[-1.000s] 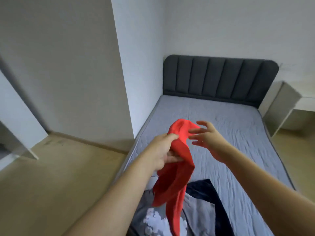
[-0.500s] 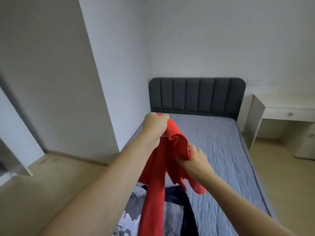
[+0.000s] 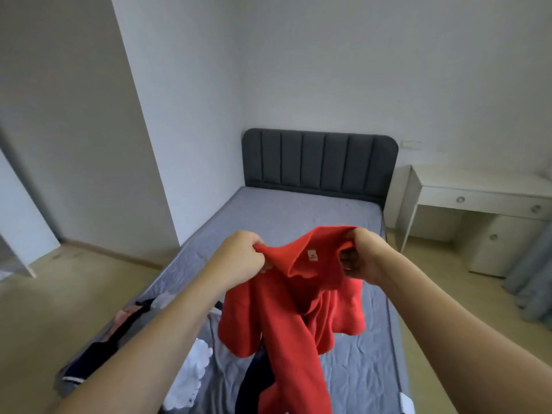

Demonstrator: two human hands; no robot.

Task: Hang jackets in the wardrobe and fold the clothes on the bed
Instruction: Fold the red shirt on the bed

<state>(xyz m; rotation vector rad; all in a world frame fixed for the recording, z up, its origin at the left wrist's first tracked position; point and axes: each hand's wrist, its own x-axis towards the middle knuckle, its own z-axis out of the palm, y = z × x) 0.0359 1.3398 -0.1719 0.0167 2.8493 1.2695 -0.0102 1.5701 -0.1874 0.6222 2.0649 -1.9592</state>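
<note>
Garment: red top [image 3: 294,297] was held above the bed [image 3: 301,213] — collar up, long axis hanging down
Hands: left hand [image 3: 239,258] and right hand [image 3: 366,256] pinched its shoulders; equally near

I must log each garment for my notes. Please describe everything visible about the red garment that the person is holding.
The red garment is plain bright red, of soft knit-like cloth, with a small pale label inside the neck. It is unfolded and held up over the bed, neck opening on top, the body bunched and one long part hanging down past the bottom of the picture. The left hand and the right hand grip it at either side of the neck. Whether its lower part touches the clothes below cannot be told.
</note>
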